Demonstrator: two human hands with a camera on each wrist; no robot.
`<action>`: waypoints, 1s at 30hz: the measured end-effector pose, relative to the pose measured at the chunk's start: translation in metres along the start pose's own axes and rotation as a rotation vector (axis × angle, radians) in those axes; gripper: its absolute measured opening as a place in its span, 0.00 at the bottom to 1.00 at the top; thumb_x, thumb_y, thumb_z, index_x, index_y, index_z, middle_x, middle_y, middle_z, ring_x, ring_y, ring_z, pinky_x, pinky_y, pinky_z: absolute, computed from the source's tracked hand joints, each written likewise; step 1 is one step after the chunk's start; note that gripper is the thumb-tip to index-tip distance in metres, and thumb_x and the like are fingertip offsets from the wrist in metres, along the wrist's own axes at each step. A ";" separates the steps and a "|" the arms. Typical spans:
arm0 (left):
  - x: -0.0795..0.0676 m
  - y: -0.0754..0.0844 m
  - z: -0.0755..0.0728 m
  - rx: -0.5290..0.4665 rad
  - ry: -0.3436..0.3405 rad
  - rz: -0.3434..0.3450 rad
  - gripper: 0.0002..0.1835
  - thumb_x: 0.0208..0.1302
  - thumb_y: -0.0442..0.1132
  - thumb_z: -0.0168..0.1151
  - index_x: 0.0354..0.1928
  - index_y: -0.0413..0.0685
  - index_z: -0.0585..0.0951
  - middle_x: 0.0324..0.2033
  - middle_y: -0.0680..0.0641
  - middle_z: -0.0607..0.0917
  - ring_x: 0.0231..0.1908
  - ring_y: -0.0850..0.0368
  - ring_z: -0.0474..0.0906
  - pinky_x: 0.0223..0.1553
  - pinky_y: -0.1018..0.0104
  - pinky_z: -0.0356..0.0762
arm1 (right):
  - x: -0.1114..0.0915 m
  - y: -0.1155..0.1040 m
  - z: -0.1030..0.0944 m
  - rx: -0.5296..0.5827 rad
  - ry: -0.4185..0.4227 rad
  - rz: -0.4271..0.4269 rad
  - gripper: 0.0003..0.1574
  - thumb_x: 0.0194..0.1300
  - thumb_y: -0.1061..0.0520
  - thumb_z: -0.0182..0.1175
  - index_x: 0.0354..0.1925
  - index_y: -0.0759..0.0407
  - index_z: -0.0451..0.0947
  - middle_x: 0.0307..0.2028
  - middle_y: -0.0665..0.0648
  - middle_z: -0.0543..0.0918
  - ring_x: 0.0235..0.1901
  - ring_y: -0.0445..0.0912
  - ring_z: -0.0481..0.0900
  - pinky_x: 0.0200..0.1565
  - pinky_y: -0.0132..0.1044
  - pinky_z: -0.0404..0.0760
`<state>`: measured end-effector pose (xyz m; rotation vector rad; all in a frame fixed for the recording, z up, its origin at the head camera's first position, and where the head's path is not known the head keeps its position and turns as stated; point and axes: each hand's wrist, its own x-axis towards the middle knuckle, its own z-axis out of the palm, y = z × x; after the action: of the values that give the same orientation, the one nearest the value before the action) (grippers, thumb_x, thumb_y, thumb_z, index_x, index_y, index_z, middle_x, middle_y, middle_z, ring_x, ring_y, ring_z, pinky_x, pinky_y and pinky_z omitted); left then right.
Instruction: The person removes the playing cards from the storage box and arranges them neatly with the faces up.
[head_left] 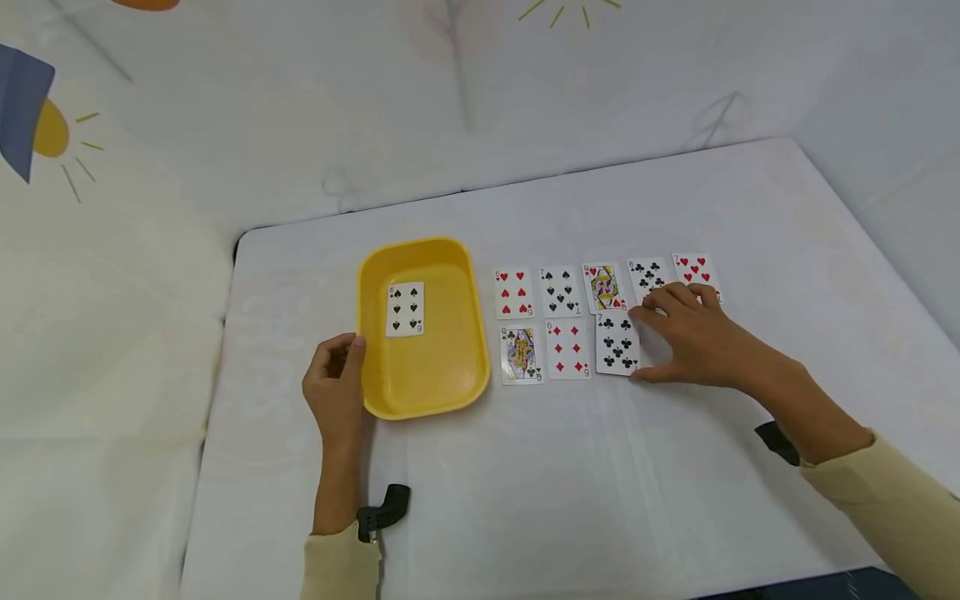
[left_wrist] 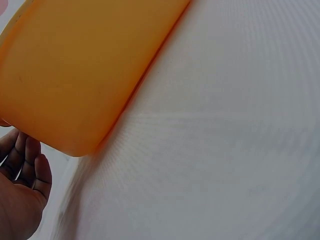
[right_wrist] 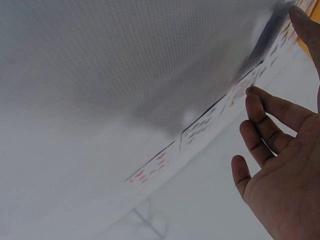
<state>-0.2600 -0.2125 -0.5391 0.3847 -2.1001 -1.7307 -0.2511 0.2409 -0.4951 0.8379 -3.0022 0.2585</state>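
My left hand (head_left: 335, 375) grips the left rim of a yellow tray (head_left: 420, 400), thumb at the rim; the left wrist view shows the fingers (left_wrist: 42, 172) curled beside the tray wall (left_wrist: 85, 85). Inside the tray lies a six of spades (head_left: 405, 309). My right hand (head_left: 693, 337) pinches the seven of clubs (head_left: 617, 343) by its right-hand corners, between thumb and index finger. This card slightly overlaps the bottom of a queen of hearts (head_left: 603, 287). To its left are a six of diamonds (head_left: 567, 350) and a queen of clubs (head_left: 521, 354).
Along the back row lie a six of hearts (head_left: 513, 292), a seven of spades (head_left: 560, 292), an eight of clubs (head_left: 647, 275) and a seven of hearts (head_left: 695, 268), the last two partly under my right hand. A white cloth covers the table (head_left: 495, 492); white fabric walls rise behind it.
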 end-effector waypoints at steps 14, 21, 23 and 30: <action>-0.011 0.033 0.002 0.006 -0.013 -0.028 0.14 0.70 0.38 0.63 0.47 0.32 0.82 0.34 0.51 0.81 0.35 0.57 0.74 0.38 0.71 0.73 | 0.001 0.006 0.002 0.047 -0.081 -0.003 0.49 0.46 0.36 0.78 0.58 0.61 0.77 0.52 0.58 0.73 0.59 0.60 0.63 0.54 0.63 0.57; -0.011 0.035 0.001 -0.004 -0.011 -0.014 0.14 0.69 0.38 0.63 0.47 0.31 0.82 0.34 0.51 0.81 0.35 0.57 0.75 0.38 0.71 0.73 | 0.004 0.005 0.002 0.026 -0.104 0.008 0.50 0.46 0.35 0.78 0.59 0.62 0.77 0.52 0.59 0.72 0.59 0.60 0.63 0.54 0.63 0.57; -0.009 0.032 0.001 -0.007 -0.010 -0.014 0.14 0.69 0.38 0.63 0.47 0.32 0.83 0.34 0.51 0.81 0.35 0.57 0.74 0.38 0.71 0.73 | 0.004 0.005 0.002 0.023 -0.111 0.018 0.51 0.45 0.34 0.77 0.60 0.62 0.76 0.52 0.59 0.72 0.60 0.60 0.63 0.55 0.62 0.57; -0.001 0.003 0.001 0.000 -0.007 -0.011 0.15 0.69 0.44 0.65 0.47 0.39 0.84 0.35 0.51 0.82 0.35 0.55 0.75 0.38 0.70 0.73 | 0.004 0.002 0.001 0.029 -0.066 0.009 0.49 0.47 0.35 0.77 0.60 0.60 0.77 0.53 0.58 0.73 0.60 0.59 0.63 0.56 0.61 0.57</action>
<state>-0.2596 -0.2109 -0.5367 0.3920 -2.1066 -1.7405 -0.2558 0.2402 -0.4961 0.8521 -3.0708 0.2805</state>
